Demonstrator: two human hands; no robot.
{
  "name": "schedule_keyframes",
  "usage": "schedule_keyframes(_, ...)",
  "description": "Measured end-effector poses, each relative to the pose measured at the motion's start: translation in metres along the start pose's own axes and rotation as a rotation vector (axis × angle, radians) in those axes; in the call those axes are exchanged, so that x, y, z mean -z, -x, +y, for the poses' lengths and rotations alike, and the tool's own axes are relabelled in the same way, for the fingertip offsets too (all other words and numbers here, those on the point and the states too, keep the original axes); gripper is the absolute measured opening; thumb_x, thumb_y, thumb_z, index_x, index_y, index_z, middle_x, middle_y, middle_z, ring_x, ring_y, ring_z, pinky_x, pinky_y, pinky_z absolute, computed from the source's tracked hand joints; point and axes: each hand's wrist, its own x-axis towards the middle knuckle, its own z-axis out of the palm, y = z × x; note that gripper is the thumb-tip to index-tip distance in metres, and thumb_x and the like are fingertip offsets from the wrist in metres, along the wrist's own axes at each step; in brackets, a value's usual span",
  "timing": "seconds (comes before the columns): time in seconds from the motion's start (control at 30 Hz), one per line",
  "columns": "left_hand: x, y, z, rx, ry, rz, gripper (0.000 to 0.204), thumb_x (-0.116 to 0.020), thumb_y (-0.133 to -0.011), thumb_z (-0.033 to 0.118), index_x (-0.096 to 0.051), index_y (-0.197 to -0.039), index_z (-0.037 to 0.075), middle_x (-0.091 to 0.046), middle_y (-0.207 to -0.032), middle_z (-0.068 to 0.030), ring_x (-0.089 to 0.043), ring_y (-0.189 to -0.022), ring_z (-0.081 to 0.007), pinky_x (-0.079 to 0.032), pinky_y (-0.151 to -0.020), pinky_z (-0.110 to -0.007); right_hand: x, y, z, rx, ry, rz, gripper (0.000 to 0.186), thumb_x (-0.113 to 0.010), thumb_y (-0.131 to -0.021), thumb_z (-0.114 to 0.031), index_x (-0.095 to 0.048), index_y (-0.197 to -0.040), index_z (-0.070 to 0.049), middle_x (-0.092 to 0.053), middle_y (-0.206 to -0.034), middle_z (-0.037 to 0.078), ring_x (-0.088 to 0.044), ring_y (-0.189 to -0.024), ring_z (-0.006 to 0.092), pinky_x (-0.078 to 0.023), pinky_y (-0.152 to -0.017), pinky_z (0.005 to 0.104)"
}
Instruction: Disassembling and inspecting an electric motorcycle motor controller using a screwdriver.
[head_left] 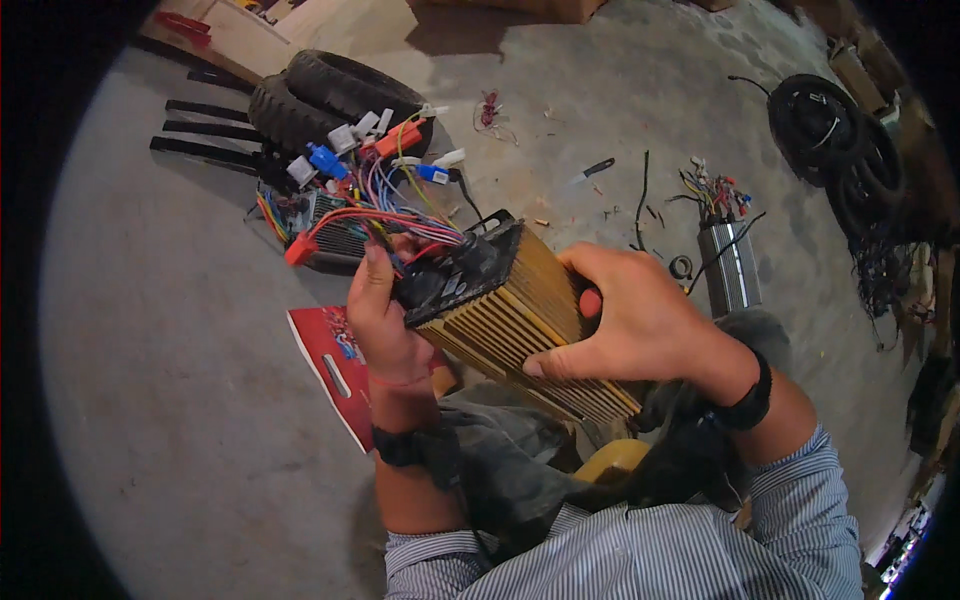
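Note:
I hold a gold finned metal controller box (pixel 510 340) with a dark end plate, tilted over my lap. My left hand (pixel 385 320) is closed at the plate's wire end, its thumb on the bundle of coloured wires with red, blue and white connectors (pixel 390 190). My right hand (pixel 640 320) grips the box's body; a red object (pixel 590 303), perhaps a tool handle, shows between its fingers, mostly hidden. A second finned controller (pixel 335 230) with wires lies behind the bundle. A red bag or packet (pixel 325 370) lies by my left arm.
Tyres (pixel 310 90) and black bars (pixel 200 145) lie back left. A silver controller (pixel 730 270) with wires, a knife (pixel 598 168), a small tape roll (pixel 680 267) and wire scraps are on the concrete floor (pixel 200 300). Coiled black tyres or hoses (pixel 820 130) lie right, cardboard (pixel 530 10) at the back.

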Motion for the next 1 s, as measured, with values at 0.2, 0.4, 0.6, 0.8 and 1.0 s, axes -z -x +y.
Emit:
schedule_keyframes(0.2,0.000,0.003,0.003,0.014,-0.067,0.086,0.033,-0.050,-0.107,0.027,-0.060,-0.117,-0.003,-0.068,-0.111,-0.0132,-0.067,-0.102,-0.0245,-0.054,-0.095,-0.043,0.002,-0.002,0.005,0.008,0.005,-0.062,0.075,-0.092,-0.059,-0.043,-0.064,-0.115,-0.001,-0.062,-0.087,0.007,-0.056,-0.074,0.0192,-0.050,-0.070,0.0322)
schedule_keyframes(0.4,-0.005,-0.004,0.002,0.143,-0.016,0.172,0.032,-0.051,-0.107,0.026,-0.062,-0.113,-0.003,-0.069,-0.105,-0.0156,-0.068,-0.099,-0.0268,-0.056,-0.092,-0.045,-0.004,-0.003,0.010,-0.005,-0.062,-0.061,0.075,-0.093,-0.061,-0.037,-0.063,-0.119,-0.001,-0.064,-0.095,0.006,-0.058,-0.083,0.0154,-0.049,-0.077,0.0295)
schedule_keyframes(0.6,0.005,-0.008,-0.003,0.264,0.211,0.141,0.032,-0.051,-0.107,0.028,-0.061,-0.100,-0.001,-0.069,-0.104,-0.0179,-0.068,-0.100,-0.0299,-0.055,-0.093,-0.047,-0.010,-0.012,0.029,-0.071,-0.283,-0.115,0.069,-0.093,-0.064,-0.028,-0.064,-0.119,0.000,-0.067,-0.102,0.004,-0.060,-0.093,0.0121,-0.048,-0.086,0.0282)
schedule_keyframes(0.8,-0.020,0.003,0.013,0.197,0.110,0.132,0.034,-0.051,-0.107,0.030,-0.061,-0.095,-0.001,-0.069,-0.101,-0.0182,-0.068,-0.099,-0.0293,-0.055,-0.092,-0.046,-0.016,-0.023,0.043,-0.093,-0.498,-0.222,0.065,-0.093,-0.067,-0.029,-0.065,-0.118,-0.001,-0.067,-0.100,0.003,-0.061,-0.092,0.0122,-0.049,-0.084,0.0283)
schedule_keyframes(1.0,-0.006,-0.008,0.015,0.316,0.031,0.148,0.031,-0.059,-0.103,0.030,-0.066,-0.100,0.001,-0.072,-0.101,-0.0161,-0.071,-0.091,-0.0270,-0.058,-0.086,-0.042,-0.018,-0.025,0.055,-0.083,-0.805,-0.314,0.061,-0.087,-0.072,-0.025,-0.064,-0.122,0.000,-0.069,-0.105,0.003,-0.063,-0.094,0.0119,-0.047,-0.086,0.0253)
